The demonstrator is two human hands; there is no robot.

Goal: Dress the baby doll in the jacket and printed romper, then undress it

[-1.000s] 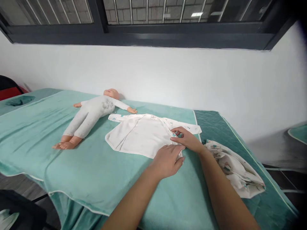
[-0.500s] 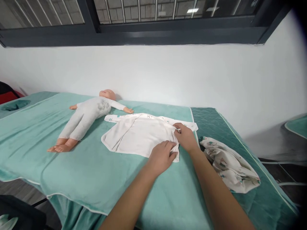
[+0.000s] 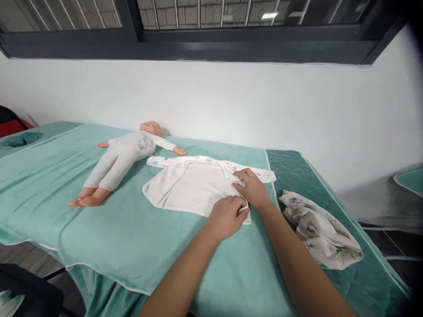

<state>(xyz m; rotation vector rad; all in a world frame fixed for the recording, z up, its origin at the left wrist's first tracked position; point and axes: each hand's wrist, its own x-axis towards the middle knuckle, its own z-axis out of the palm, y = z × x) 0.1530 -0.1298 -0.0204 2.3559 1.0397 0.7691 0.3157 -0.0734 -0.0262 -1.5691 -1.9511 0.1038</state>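
A white baby shirt [image 3: 194, 185] with small printed figures on its sleeves lies spread, inside facing up, on a green blanket [image 3: 125, 237]. My left hand [image 3: 228, 216] pinches the shirt's right edge near the lower hem, fingers curled round the cloth. Just above it, my right hand [image 3: 251, 187] rests on the same edge below the right sleeve, thumb and fingers apart with a bit of printed cloth between them. Left of the shirt, a baby doll [image 3: 124, 154] in a white body suit lies on its back, one hand near the left sleeve.
A crumpled printed white cloth [image 3: 320, 231] lies by my right forearm on a darker green quilted cover [image 3: 350, 281]. Behind the bed runs a white wall [image 3: 211, 101] below a dark window frame [image 3: 211, 46]. A black object [image 3: 29, 286] stands at the lower left.
My left hand has gripped the shirt's edge and lifted it slightly. My right hand's fingers have spread over the cloth beside it. The whole view has shifted a little.
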